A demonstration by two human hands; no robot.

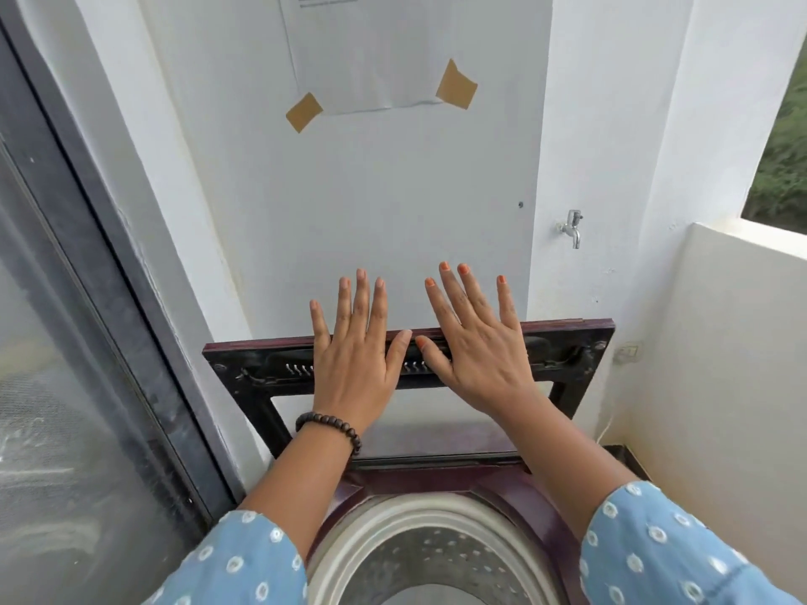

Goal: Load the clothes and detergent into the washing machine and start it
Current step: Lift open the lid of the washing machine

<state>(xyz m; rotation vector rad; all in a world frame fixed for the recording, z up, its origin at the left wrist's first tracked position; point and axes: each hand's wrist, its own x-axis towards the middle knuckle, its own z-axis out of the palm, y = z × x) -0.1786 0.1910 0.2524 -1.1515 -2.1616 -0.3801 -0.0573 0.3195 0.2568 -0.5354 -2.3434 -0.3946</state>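
At the far left stands a sliding door point(65, 342) with a dark metal frame and cloudy, streaked glass. Next to it, your left hand point(353, 351) is spread flat, fingers straight and fanned, holding nothing, in front of the raised lid point(567, 355) of the washing machine point(515, 495); whether the palm touches it cannot be told. A bracelet point(329, 425) of dark round beads circles that wrist, and a pale blue sleeve point(244, 561) dotted with white rings covers the forearm.

The lid is a wide rectangle of glossy maroon-black plastic around a clear pane, its long axis running left to right. It stands open and nearly upright against the white painted wall point(393, 203), inner face toward you. Below it, at bottom centre, the round drum point(436, 556) opens upward, perforated grey metal inside a smooth cream rim.

Your right hand point(476, 342) is likewise wide open, fingers splayed, nails painted orange. Above, a paper sheet point(371, 58) is fixed with brown tape. To the right, a small chrome tap point(573, 229) juts from the wall.
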